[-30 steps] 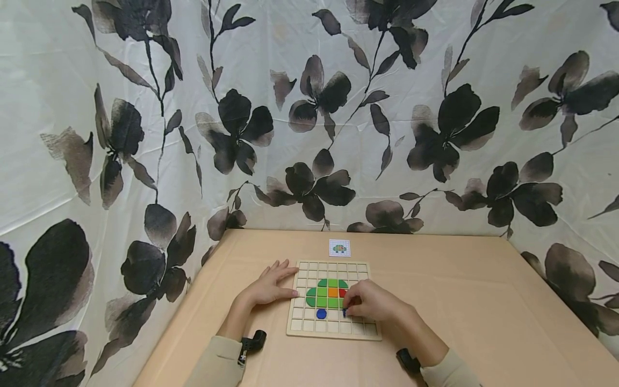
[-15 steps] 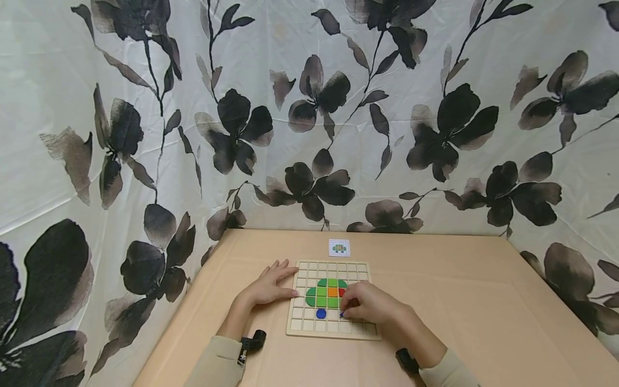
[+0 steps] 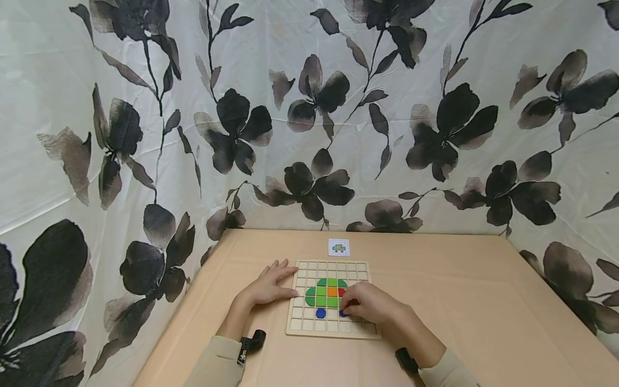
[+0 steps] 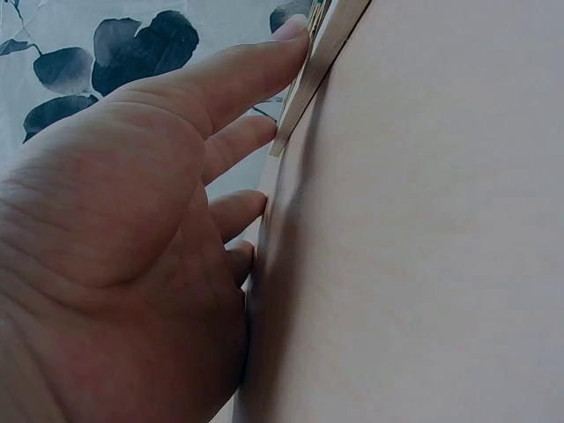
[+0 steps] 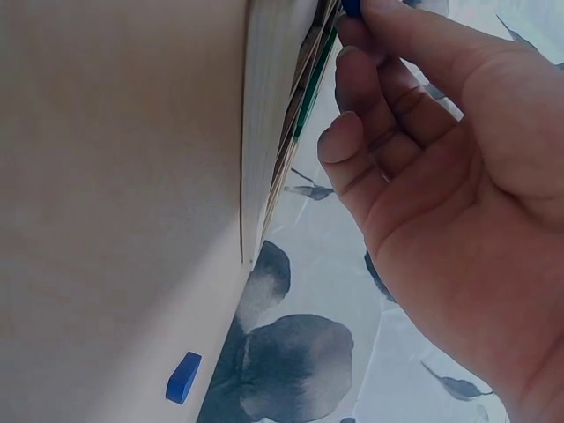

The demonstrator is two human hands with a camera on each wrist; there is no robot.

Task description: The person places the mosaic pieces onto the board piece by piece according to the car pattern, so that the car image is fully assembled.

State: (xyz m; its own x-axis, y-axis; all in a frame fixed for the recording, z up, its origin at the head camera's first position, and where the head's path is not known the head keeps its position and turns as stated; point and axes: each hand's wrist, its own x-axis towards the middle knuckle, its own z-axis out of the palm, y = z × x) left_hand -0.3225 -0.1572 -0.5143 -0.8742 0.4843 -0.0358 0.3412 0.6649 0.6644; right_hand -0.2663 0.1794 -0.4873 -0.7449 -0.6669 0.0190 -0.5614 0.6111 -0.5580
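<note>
A wooden grid board (image 3: 302,325) lies on the table, with green, orange and red pieces set in its middle cells. One blue round piece (image 3: 321,313) sits in a cell below the green squares (image 3: 321,301). Over the same row, farther right, my right hand (image 3: 374,303) pinches a second blue piece (image 3: 342,313) between thumb and fingertips; the right wrist view shows just its edge. The hand covers several cells on the board's right side. My left hand (image 3: 266,287) lies at the board's left edge, fingers extended, thumb and index tip touching the frame.
Behind the board lies a small card (image 3: 339,247) printed with a coloured grid picture. A loose blue piece (image 5: 183,379) lies on the table in the right wrist view. The table (image 3: 435,269) ends at a floral cloth (image 3: 377,134) at the back.
My right hand has shifted slightly left on the board, and the blue piece in its fingers has gone from edge-on to flatter. The left hand has stayed in place.
</note>
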